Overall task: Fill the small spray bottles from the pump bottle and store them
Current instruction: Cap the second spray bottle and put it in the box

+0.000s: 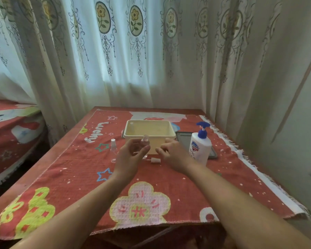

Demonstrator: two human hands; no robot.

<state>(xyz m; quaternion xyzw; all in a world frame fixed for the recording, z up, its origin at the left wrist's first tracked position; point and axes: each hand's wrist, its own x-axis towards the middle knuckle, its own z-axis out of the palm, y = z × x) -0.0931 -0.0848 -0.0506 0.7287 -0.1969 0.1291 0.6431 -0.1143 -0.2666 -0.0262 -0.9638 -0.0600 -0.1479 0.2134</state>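
My left hand holds a small clear spray bottle upright with its neck uncapped, fingers and thumb curled round its body. The bottle's white spray cap lies on the cloth just below it. My right hand hovers beside the cap with fingers loosely curled, holding nothing. A second clear spray bottle with its cap on stands to the left. The white pump bottle with a blue pump stands at the right. Behind my hands is a cream plastic tub; one small bottle leans inside it.
A red patterned cloth covers the table. A dark phone or tablet lies behind the pump bottle. Curtains hang close behind the table, a wall stands at the right, and a bed edge is at the left.
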